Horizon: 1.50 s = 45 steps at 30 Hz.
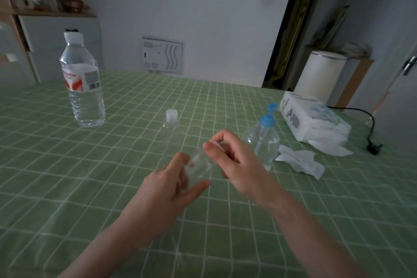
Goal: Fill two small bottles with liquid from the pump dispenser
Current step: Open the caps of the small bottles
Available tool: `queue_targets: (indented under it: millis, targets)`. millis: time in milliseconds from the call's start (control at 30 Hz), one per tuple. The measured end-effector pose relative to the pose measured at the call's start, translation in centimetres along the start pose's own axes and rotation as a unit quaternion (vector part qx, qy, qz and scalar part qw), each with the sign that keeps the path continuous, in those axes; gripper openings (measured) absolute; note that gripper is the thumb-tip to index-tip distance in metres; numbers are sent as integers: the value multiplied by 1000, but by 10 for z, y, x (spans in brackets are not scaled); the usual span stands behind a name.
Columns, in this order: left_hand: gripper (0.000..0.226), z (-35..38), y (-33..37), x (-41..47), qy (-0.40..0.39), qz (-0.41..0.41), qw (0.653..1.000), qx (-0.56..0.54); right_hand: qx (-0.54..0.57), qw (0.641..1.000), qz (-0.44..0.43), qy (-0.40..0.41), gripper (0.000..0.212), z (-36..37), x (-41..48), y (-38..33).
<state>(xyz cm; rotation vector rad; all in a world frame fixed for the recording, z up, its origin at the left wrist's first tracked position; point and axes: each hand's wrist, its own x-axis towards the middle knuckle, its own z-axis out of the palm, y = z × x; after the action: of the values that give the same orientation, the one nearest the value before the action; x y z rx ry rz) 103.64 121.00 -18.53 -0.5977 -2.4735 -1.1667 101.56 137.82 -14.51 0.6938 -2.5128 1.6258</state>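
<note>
Head view: grips small clear bottle (199, 168) above tablecloth (90, 187) in left hand (167, 185), neck tilted up-right; pinches its white cap (216, 144) with right hand (234, 162). Has pump dispenser (265, 140) just beyond right hand.

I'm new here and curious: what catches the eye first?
Mid-table, the left hand holds a small clear bottle while the right hand pinches its white cap. A blue-topped pump bottle stands just right of them; a tall water bottle stands far left on the green checked cloth.
</note>
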Motion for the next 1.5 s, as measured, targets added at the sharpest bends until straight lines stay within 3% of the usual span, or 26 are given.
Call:
queue_targets:
  millis: [67, 233, 400, 533, 633, 767, 867, 1000, 1100, 1233, 1367, 1500]
  targets:
    - [32, 3, 1, 0, -18, 1, 999, -52, 9, 1000, -1, -18, 21, -2, 0, 2]
    - [31, 6, 1, -1, -25, 12, 998, -55, 1, 999, 9, -45, 7, -12, -1, 4]
    - [43, 8, -7, 0, -18, 16, 999, -28, -35, 999, 33, -23, 37, -11, 2, 1]
    - [43, 7, -12, -1, -18, 11, 1000, -19, -20, 999, 25, -39, 13, -12, 2, 1]
    - [45, 8, -15, -2, -18, 10, 1000, -9, -3, 998, 40, -48, 25, -11, 3, 3]
    - [42, 5, -20, -5, -14, 15, 1000, -8, -1, 997, 30, -68, 13, -10, 5, 3]
    - [42, 3, -24, -6, -8, 15, 1000, -9, -20, 995, 49, -83, 28, -10, 7, 4]
    - [48, 3, -26, -6, -17, 9, 1000, 3, -50, 994, 38, -89, 19, -8, 8, 3]
    - [47, 3, -27, -7, -23, -1, 1000, 4, -51, 992, 56, -96, 30, -7, 9, 3]
    - [50, 3, -28, -6, -31, -6, 999, 7, -68, 992, 46, -92, 15, -7, 9, 3]
    - [53, 3, -29, -6, -32, -6, 999, 13, -66, 994, 39, -81, 20, -8, 8, 3]
    - [51, 0, -30, -4, -24, -4, 1000, 3, -37, 995, 14, -97, 8, -12, 8, 4]
